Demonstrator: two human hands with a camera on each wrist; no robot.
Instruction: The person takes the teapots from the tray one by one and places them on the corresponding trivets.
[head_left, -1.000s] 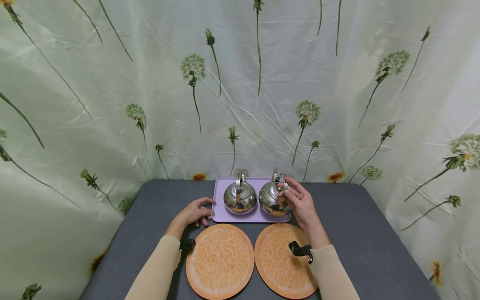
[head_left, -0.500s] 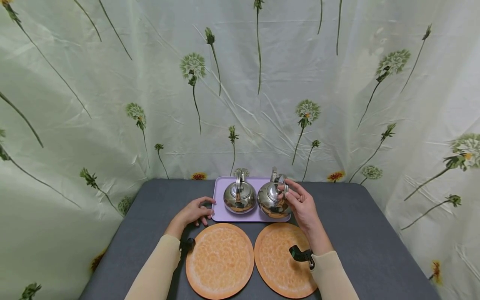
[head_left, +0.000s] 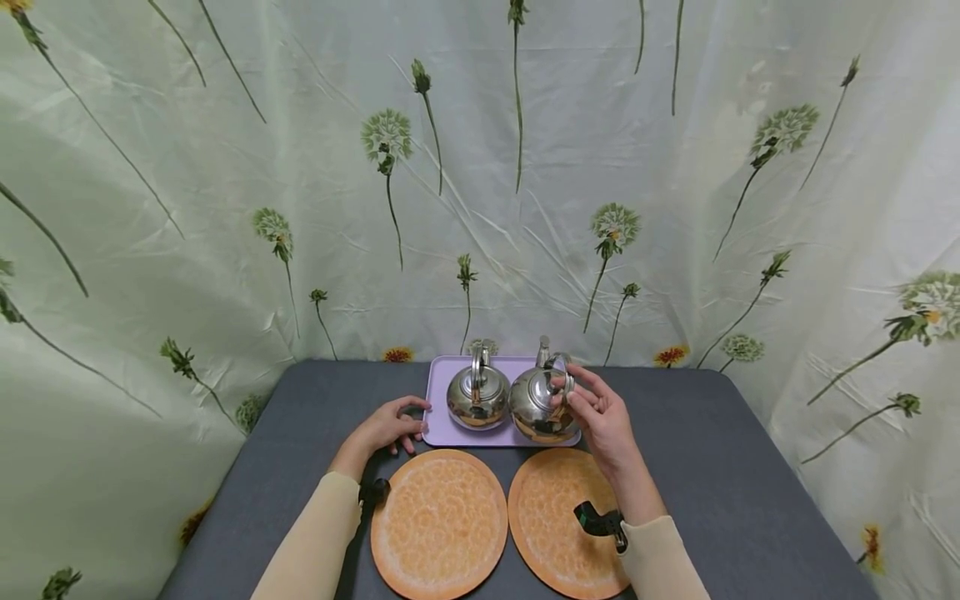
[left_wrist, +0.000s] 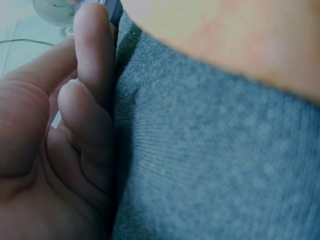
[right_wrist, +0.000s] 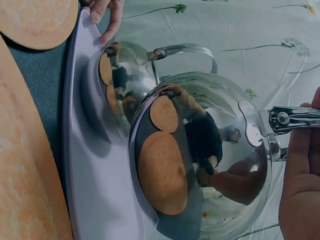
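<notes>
Two shiny metal kettles stand side by side over a lilac tray [head_left: 438,425] in the head view. My right hand [head_left: 603,421] grips the raised handle of the right kettle [head_left: 542,408]; the right wrist view shows the fingers at the handle above its round, mirror-like body [right_wrist: 210,150]. This kettle overlaps the left kettle [head_left: 477,400] slightly in both views. My left hand [head_left: 382,427] rests beside the tray with its fingertips touching the left rim. In the left wrist view the loosely bent fingers [left_wrist: 92,55] lie close to the dark cloth.
Two round orange-brown placemats lie in front of the tray, a left placemat [head_left: 439,525] and a right placemat [head_left: 558,517] partly under my right forearm. Dark grey cloth covers the table [head_left: 712,475]. A flower-printed curtain [head_left: 540,208] hangs behind and at both sides.
The right kettle has shifted left and slightly towards me with my right hand on its handle, closing the gap to the left kettle. My left hand and the tray stay put.
</notes>
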